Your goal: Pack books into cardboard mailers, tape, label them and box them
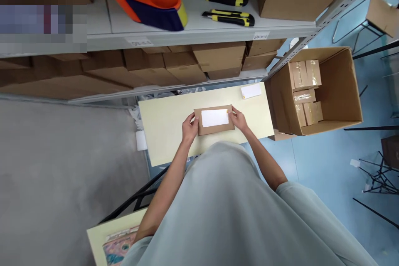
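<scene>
A small flat cardboard box with a white label on its top face lies level in front of me, over the pale yellow table. My left hand grips its left edge, thumb on top and fingers down the side. At the opposite end, my right hand is closed on the right edge near the label's orange-marked corner. Whether the box rests on the tabletop or is held just above it, I cannot tell. A stack of white labels sits near the table's back right corner.
Right of the table stands a large open carton holding several small taped boxes. Above runs a metal shelf with an orange and blue tape dispenser and two utility knives. Cardboard boxes fill the lower shelf.
</scene>
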`<move>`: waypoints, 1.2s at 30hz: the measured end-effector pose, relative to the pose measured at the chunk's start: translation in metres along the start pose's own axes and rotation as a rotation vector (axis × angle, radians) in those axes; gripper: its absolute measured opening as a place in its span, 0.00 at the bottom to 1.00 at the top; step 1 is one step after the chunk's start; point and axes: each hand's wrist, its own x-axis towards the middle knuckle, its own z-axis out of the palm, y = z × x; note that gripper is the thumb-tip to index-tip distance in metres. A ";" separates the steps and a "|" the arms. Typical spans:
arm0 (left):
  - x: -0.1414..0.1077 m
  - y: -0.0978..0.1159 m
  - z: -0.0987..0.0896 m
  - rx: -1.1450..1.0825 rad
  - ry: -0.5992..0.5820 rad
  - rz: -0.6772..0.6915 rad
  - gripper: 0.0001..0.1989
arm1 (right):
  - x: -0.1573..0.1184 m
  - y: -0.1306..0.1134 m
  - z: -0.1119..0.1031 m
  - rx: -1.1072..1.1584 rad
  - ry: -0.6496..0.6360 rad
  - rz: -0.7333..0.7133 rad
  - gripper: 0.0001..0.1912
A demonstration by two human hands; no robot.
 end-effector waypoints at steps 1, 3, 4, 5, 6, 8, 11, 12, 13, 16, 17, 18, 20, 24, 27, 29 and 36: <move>0.005 -0.005 0.003 0.021 0.011 -0.024 0.19 | 0.003 0.004 0.003 -0.015 -0.015 0.021 0.34; 0.013 -0.012 0.008 0.070 0.025 -0.077 0.19 | 0.008 0.010 0.005 -0.043 -0.063 0.041 0.32; 0.016 -0.014 0.010 0.102 0.033 -0.105 0.20 | 0.010 0.012 0.003 -0.068 -0.079 0.033 0.30; 0.019 -0.014 0.012 0.143 0.047 -0.122 0.22 | 0.013 0.014 -0.002 -0.105 -0.080 0.010 0.29; 0.021 -0.013 0.013 0.191 0.073 -0.122 0.24 | 0.016 0.015 -0.010 -0.152 -0.065 -0.024 0.28; 0.024 -0.005 0.019 0.283 0.139 -0.058 0.27 | 0.027 0.015 -0.031 -0.262 0.006 -0.103 0.25; 0.028 0.021 0.037 0.360 0.172 0.137 0.25 | 0.055 0.015 -0.065 -0.413 0.098 -0.146 0.23; 0.030 0.031 0.047 0.369 0.155 0.195 0.23 | 0.066 0.015 -0.075 -0.456 0.108 -0.138 0.22; 0.031 0.041 0.058 0.375 0.129 0.245 0.22 | 0.078 0.015 -0.082 -0.498 0.107 -0.129 0.22; 0.031 0.069 0.094 0.391 0.047 0.340 0.20 | 0.108 0.019 -0.091 -0.616 0.024 -0.132 0.21; 0.029 0.076 0.105 0.394 0.021 0.359 0.19 | 0.115 0.021 -0.090 -0.652 -0.019 -0.140 0.20; 0.027 0.082 0.114 0.397 -0.002 0.372 0.19 | 0.120 0.024 -0.089 -0.683 -0.060 -0.147 0.20; 0.022 0.090 0.127 0.397 -0.042 0.383 0.19 | 0.125 0.029 -0.086 -0.724 -0.109 -0.151 0.19; 0.014 0.092 0.138 0.389 -0.099 0.370 0.19 | 0.124 0.037 -0.083 -0.747 -0.127 -0.148 0.17; 0.013 0.091 0.142 0.394 -0.112 0.361 0.19 | 0.122 0.038 -0.085 -0.748 -0.143 -0.158 0.19; 0.014 0.091 0.146 0.400 -0.115 0.359 0.19 | 0.122 0.035 -0.087 -0.730 -0.127 -0.149 0.20; 0.019 0.101 0.170 0.462 -0.233 0.390 0.19 | 0.119 0.017 -0.102 -0.617 0.031 -0.125 0.18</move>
